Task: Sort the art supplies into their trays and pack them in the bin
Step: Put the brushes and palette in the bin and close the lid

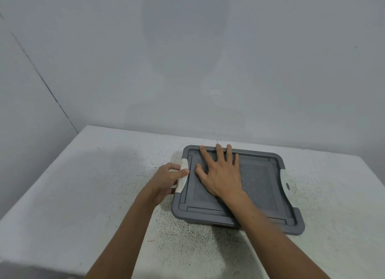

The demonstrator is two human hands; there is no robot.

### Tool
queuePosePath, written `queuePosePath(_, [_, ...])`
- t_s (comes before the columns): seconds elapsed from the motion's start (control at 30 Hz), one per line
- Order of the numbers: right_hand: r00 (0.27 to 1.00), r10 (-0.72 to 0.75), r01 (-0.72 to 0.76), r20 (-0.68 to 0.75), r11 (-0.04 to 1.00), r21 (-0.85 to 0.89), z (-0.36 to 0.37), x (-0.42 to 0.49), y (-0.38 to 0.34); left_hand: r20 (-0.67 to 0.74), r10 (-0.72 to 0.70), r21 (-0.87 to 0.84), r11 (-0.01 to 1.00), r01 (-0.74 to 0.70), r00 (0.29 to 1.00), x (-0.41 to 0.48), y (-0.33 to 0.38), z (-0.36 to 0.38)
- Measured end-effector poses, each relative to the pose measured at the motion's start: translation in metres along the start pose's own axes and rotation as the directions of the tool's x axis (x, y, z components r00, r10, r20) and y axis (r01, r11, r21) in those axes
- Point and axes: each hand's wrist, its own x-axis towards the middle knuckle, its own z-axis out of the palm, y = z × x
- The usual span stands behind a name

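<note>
Directly against both hands [220, 174] [166, 177], closed bin [262, 187]

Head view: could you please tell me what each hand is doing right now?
Left hand: pinching the white latch.
Right hand: open, pressed flat on the grey lid.

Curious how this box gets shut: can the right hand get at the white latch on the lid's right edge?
Probably yes: the right hand lies flat on the grey plastic lid, holding nothing, and that white plastic latch sits uncovered with nothing between.
</note>
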Motion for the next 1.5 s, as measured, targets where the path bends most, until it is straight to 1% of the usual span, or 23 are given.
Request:
queuePosePath(0.2, [1.000, -0.021, 0.021, 0.001, 1.000, 0.016, -0.001, -0.001, 0.002, -0.067, 0.083, 0.059, 0.995, -0.080, 0.994, -0.006, -0.006, 0.003])
queuePosePath(0.27, [0.999, -0.036, 0.036, -0.008, 0.996, 0.080, -0.003, -0.002, 0.005, -0.122, 0.158, 0.148, 0.979, -0.140, 0.980, -0.011, -0.009, 0.008])
queuePosePath(0.33, [0.998, -0.049, 0.055, -0.028, 0.971, 0.231, -0.007, -0.004, 0.010, -0.181, 0.274, 0.322, 0.924, -0.206, 0.944, -0.015, -0.013, 0.012])
queuePosePath(0.4, [0.998, -0.047, 0.063, -0.050, 0.919, 0.389, -0.014, -0.009, 0.020, -0.191, 0.410, 0.495, 0.825, -0.273, 0.892, -0.018, -0.019, 0.017])
queuePosePath(0.43, [0.998, -0.051, 0.067, -0.048, 0.903, 0.423, -0.016, -0.012, 0.026, -0.171, 0.474, 0.571, 0.762, -0.305, 0.864, -0.019, -0.023, 0.019])
queuePosePath(0.47, [0.997, -0.058, 0.070, -0.042, 0.906, 0.417, -0.019, -0.017, 0.033, -0.134, 0.524, 0.638, 0.695, -0.331, 0.841, -0.021, -0.026, 0.021])
queuePosePath(0.53, [0.997, -0.071, 0.069, -0.008, 0.941, 0.330, -0.022, -0.029, 0.048, -0.039, 0.577, 0.747, 0.559, -0.359, 0.816, -0.026, -0.032, 0.026])
queuePosePath(0.63, [0.993, -0.078, 0.056, 0.090, 0.974, 0.221, -0.030, -0.055, 0.069, 0.126, 0.567, 0.863, 0.342, -0.372, 0.814, -0.037, -0.035, 0.031])
queuePosePath(0.7, [0.992, -0.060, 0.037, 0.114, 0.981, 0.191, -0.036, -0.077, 0.083, 0.239, 0.506, 0.903, 0.196, -0.381, 0.828, -0.044, -0.036, 0.035])
queuePosePath(0.73, [0.991, -0.050, 0.028, 0.124, 0.984, 0.174, -0.039, -0.088, 0.087, 0.278, 0.468, 0.914, 0.140, -0.381, 0.839, -0.047, -0.037, 0.035])
queuePosePath(0.8, [0.988, -0.035, 0.015, 0.154, 0.992, 0.129, -0.043, -0.106, 0.093, 0.334, 0.415, 0.917, 0.066, -0.394, 0.847, -0.049, -0.037, 0.038])
queuePosePath(0.9, [0.983, -0.065, 0.055, 0.174, 0.996, 0.065, -0.045, -0.123, 0.093, 0.390, 0.385, 0.911, -0.027, -0.412, 0.837, -0.047, -0.035, 0.041])
queuePosePath(0.97, [0.982, -0.092, 0.090, 0.164, 0.996, 0.017, -0.042, -0.126, 0.093, 0.398, 0.379, 0.911, -0.050, -0.410, 0.836, -0.045, -0.034, 0.043])
queuePosePath(1.17, [0.985, -0.133, 0.136, 0.111, 0.991, -0.016, -0.036, -0.115, 0.098, 0.394, 0.433, 0.904, -0.023, -0.427, 0.811, -0.034, -0.032, 0.045])
queuePosePath(1.3, [0.992, -0.115, 0.118, 0.050, 0.991, -0.057, -0.030, -0.092, 0.103, 0.405, 0.477, 0.896, -0.036, -0.444, 0.780, -0.011, -0.021, 0.046])
queuePosePath(1.4, [0.995, -0.097, 0.098, 0.027, 0.993, -0.070, -0.028, -0.068, 0.106, 0.414, 0.469, 0.896, -0.061, -0.439, 0.780, 0.014, -0.009, 0.045])
queuePosePath(1.5, [0.996, -0.089, 0.090, 0.014, 0.992, -0.083, -0.029, -0.039, 0.113, 0.408, 0.473, 0.900, -0.063, -0.431, 0.781, 0.041, 0.006, 0.049])
